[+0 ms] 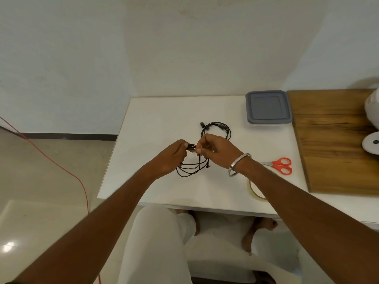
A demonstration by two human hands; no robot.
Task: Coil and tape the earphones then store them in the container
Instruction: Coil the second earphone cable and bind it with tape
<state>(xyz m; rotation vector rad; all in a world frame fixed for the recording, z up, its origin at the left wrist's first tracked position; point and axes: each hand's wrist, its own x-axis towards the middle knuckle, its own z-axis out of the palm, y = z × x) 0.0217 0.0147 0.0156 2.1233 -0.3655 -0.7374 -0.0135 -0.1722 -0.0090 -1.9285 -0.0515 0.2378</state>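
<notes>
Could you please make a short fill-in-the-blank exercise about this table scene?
1. Both hands hold a coil of black ____ above the white table.
2. The scissors have ____ handles.
3. The lid of the grey container is ____.
4. A metal bangle is on the ____ wrist.

Missing words: earphones; red; on; right

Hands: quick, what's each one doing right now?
Left hand: pinches the coiled black earphones.
Right hand: pinches the same coil; a bit of tape may be there, unclear.
</notes>
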